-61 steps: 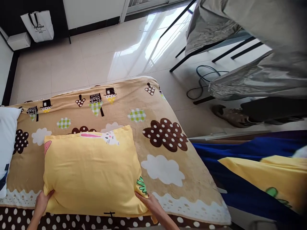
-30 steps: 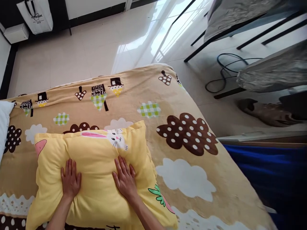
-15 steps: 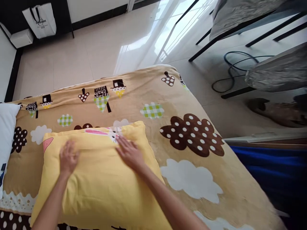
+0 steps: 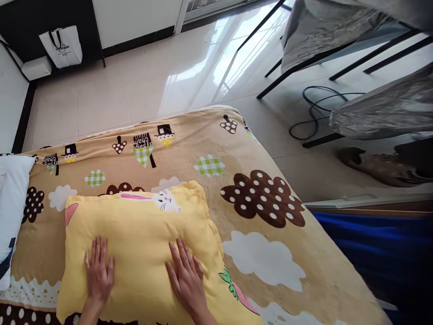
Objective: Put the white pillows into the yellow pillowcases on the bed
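Note:
A yellow pillow (image 4: 142, 234) with a rabbit and carrot print lies on a tan blanket (image 4: 270, 257) patterned with clouds and dotted trees. My left hand (image 4: 99, 272) rests flat on the pillow's left half, fingers stretched out. My right hand (image 4: 185, 279) lies flat on the pillow's right half, fingers spread. Neither hand holds anything.
A white pillow (image 4: 11, 212) sits at the bed's left edge. Blue fabric (image 4: 379, 253) lies to the right of the bed. Beyond are tiled floor, a black cable (image 4: 314, 113), black-legged furniture under grey covers (image 4: 321, 27), and a white bag (image 4: 62, 45) by the wall.
Both hands slid back down the pillow toward me, from near its far edge to its near half, still flat. Two seconds ago they gripped the pillow's near corners.

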Available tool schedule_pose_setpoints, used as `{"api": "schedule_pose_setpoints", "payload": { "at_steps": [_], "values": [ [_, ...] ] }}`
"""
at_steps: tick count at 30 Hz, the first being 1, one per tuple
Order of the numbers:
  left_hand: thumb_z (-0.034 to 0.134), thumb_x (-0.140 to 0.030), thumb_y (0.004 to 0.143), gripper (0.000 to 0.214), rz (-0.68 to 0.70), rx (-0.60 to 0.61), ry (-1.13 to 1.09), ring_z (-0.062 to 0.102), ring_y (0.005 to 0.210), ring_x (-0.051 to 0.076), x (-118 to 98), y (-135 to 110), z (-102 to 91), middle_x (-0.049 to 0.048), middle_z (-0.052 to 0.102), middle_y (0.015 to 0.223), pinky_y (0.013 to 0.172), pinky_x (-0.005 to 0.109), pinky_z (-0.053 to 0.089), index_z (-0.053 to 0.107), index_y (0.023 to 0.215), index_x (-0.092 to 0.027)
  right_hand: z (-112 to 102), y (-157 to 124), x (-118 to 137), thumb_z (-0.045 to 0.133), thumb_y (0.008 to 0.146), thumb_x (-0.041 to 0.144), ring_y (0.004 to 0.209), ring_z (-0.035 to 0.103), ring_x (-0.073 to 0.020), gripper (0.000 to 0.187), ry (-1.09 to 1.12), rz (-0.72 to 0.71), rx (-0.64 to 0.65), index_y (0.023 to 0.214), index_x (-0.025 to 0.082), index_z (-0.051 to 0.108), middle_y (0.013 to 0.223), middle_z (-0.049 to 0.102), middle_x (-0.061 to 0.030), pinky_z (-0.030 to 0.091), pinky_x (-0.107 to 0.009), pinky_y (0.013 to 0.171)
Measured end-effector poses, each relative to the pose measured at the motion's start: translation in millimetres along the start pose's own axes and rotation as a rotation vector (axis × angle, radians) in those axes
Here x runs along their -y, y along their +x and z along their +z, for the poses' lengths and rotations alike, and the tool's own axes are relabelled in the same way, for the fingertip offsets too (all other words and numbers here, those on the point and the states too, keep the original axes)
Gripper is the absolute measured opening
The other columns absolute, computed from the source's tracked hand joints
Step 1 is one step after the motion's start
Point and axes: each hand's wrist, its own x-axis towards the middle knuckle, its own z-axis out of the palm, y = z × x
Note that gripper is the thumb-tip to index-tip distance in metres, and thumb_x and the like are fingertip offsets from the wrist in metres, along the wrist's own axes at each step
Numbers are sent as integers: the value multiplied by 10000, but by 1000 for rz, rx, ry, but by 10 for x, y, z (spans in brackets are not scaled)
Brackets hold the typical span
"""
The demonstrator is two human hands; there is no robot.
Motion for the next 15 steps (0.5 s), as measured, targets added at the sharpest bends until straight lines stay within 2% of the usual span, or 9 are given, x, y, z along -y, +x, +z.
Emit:
{"api": "schedule_pose_setpoints", "payload": {
  "at_steps": [1, 3, 5, 7, 9, 11, 13, 15],
  "values": [
    [379, -289, 947, 592, 11, 15, 26, 277, 1431, 228, -75, -29, 118, 99, 332, 1539, 1182, 500, 110, 214, 1514, -247, 104, -26, 32, 331, 956, 360, 1361, 389, -254, 579, -3, 8, 4, 1514, 253, 223, 1500, 393, -102, 253, -420, 1078],
    [387, -299, 943, 559, 21, 29, 52, 300, 1420, 233, -79, -66, 261, 113, 363, 1522, 1177, 502, 120, 297, 1490, -228, 263, -95, -76, 334, 954, 371, 1363, 387, -251, 574, 13, 3, 36, 1510, 258, 245, 1497, 400, -96, 240, -428, 1093],
    [378, -327, 940, 523, -38, 24, 52, 298, 1421, 241, 89, -120, 246, 115, 373, 1516, 1172, 512, 132, 382, 1453, -227, 305, -222, -340, 336, 948, 389, 1366, 386, -242, 562, 61, 11, 115, 1494, 263, 295, 1502, 391, -83, 242, -432, 1109],
    [352, -383, 935, 533, -219, -5, 27, 279, 1429, 260, 394, -239, 108, 119, 356, 1525, 1162, 526, 169, 410, 1437, -214, 228, -406, -671, 343, 933, 436, 1358, 400, -247, 561, 148, 77, 215, 1464, 255, 369, 1493, 405, -74, 284, -441, 1103],
    [329, -471, 913, 609, -496, 3, -52, 312, 1413, 286, 789, -419, -62, 142, 363, 1518, 1125, 503, 288, 407, 1434, -166, 89, -602, -1004, 367, 885, 535, 1328, 441, -281, 592, 266, 240, 316, 1389, 248, 488, 1437, 481, -72, 357, -469, 1064],
    [335, -534, 864, 649, -775, 125, -193, 492, 1286, 309, 1193, -604, -181, 164, 533, 1384, 1034, 455, 428, 497, 1351, -138, -41, -742, -1284, 384, 802, 656, 1254, 516, -322, 652, 422, 509, 390, 1254, 246, 613, 1333, 584, -85, 435, -479, 997],
    [361, -551, 824, 586, -896, 247, -307, 600, 1155, 308, 1500, -721, -221, 124, 672, 1196, 935, 411, 509, 617, 1196, -178, -125, -777, -1448, 403, 708, 748, 1172, 580, -340, 709, 619, 795, 406, 1111, 236, 681, 1238, 650, -102, 493, -445, 933],
    [387, -551, 801, 518, -908, 253, -321, 651, 1060, 300, 1623, -730, -200, 90, 729, 1037, 850, 383, 549, 672, 1065, -208, -157, -697, -1446, 469, 614, 783, 1127, 607, -340, 728, 804, 969, 394, 1009, 214, 696, 1189, 675, -122, 521, -398, 895]
  ]
}}
